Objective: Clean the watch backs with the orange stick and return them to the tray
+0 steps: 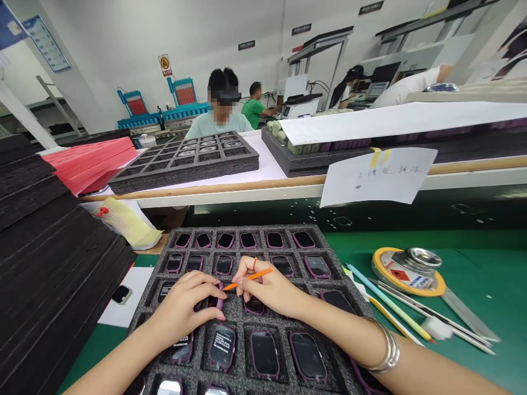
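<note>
A dark foam tray (242, 325) holds rows of purple-framed watch bodies with dark screens, one per compartment. My left hand (187, 302) has its fingers and thumb around a purple watch body (219, 296) in the third row, gripping its sides. In my right hand (263, 288) is a thin orange stick (260, 274), pinched between thumb and fingers, its tip at the upper edge of that watch body. Several screens in the tray show small white text, such as the watch (223, 346) below my left hand.
Black foam sheets (53, 263) are stacked at the left, beside a watch (121, 294) on white paper. At right lie a round metal container (411, 271), pens (395, 304) and tweezers. A shelf (247, 192) ahead carries trays; a person (220, 118) sits beyond.
</note>
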`<state>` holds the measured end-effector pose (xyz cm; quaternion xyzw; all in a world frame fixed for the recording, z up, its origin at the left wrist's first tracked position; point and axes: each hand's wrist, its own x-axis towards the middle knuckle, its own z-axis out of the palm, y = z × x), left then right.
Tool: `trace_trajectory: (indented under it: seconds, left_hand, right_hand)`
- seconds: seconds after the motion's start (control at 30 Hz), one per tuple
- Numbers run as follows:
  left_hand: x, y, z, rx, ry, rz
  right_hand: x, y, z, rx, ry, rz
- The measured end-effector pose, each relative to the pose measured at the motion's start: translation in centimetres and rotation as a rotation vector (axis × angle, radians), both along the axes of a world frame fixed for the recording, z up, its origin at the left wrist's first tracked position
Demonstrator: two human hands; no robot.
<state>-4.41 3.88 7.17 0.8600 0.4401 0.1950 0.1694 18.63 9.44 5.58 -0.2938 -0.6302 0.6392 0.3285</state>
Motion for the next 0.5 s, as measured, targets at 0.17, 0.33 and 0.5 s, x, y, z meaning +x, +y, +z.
trace_trajectory:
  seconds: [0.17,0.33,0.5]
  left_hand:
    - [0.02,-0.19,-0.39,-0.050,-0.031,0.125]
    - [-0.13,-0.22,-0.71,-0.082,-0.025,0.158]
    - [-0.16,-0.13,-0.64,-0.084,-0.009,0.151]
  right_hand:
    - [0.22,0.09,-0.02,0.030,-0.019,0.017]
    - [0.36,0.00,-0.09,0.051,-0.035,0.026]
    - [0.40,-0.06,-0.17,0.042,-0.025,0.038]
